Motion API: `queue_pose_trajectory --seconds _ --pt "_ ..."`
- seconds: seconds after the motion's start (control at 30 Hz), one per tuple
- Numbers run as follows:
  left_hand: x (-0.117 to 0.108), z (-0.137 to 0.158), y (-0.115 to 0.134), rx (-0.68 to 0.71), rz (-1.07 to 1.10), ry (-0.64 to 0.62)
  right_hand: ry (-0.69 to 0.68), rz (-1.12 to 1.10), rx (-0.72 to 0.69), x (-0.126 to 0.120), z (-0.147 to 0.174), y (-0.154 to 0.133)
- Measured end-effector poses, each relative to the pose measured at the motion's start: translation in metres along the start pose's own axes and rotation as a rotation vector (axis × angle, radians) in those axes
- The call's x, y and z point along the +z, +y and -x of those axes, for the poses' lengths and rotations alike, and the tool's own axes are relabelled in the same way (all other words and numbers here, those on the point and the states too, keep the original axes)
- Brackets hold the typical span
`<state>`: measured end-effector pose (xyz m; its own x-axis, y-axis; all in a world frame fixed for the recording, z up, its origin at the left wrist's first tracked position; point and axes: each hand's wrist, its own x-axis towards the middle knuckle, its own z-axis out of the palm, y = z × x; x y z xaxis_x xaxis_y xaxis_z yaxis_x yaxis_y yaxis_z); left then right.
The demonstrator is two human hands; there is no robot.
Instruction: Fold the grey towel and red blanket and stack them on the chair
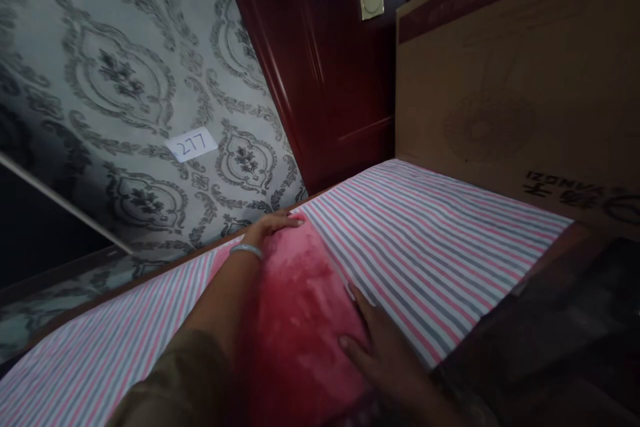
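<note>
A red and pink mottled piece, apparently folded cloth [300, 307], lies on a pink, grey and white striped cloth [400, 233]. At its far left corner rests my left hand [275, 223], with the thumb stretched along the far edge and the other fingers partly hidden. A pale bracelet [246, 250] circles the left wrist. My right hand [375, 337] lies against the right edge of the red piece, thumb and forefinger apart. The near end of the red piece runs into shadow at the bottom of the view.
A large cardboard box [500, 93] stands at the back right, on or beside the striped cloth. Behind are a dark red wooden panel [340, 80] and a patterned wall [125, 80] with a paper label [193, 144] reading 277. Dark material [550, 347] lies at the lower right.
</note>
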<state>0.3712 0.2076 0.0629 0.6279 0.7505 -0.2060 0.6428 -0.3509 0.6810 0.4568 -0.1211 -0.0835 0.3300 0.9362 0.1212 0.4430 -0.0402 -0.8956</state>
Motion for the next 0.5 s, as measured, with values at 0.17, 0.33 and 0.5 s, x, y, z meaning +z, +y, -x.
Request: queue_pose_trajectory --seconds 0.17,0.33,0.5 --pt "-0.043 0.052 0.027 0.103 0.192 -0.008 0.012 -0.083 0.058 -0.003 -0.007 -0.007" --pt "-0.087 0.124 0.048 0.27 0.264 0.116 -0.098 -0.231 -0.068 0.004 -0.004 -0.021" --pt "-0.13 0.203 0.053 0.355 0.244 0.277 -0.011 -0.197 -0.204 -0.027 -0.009 -0.063"
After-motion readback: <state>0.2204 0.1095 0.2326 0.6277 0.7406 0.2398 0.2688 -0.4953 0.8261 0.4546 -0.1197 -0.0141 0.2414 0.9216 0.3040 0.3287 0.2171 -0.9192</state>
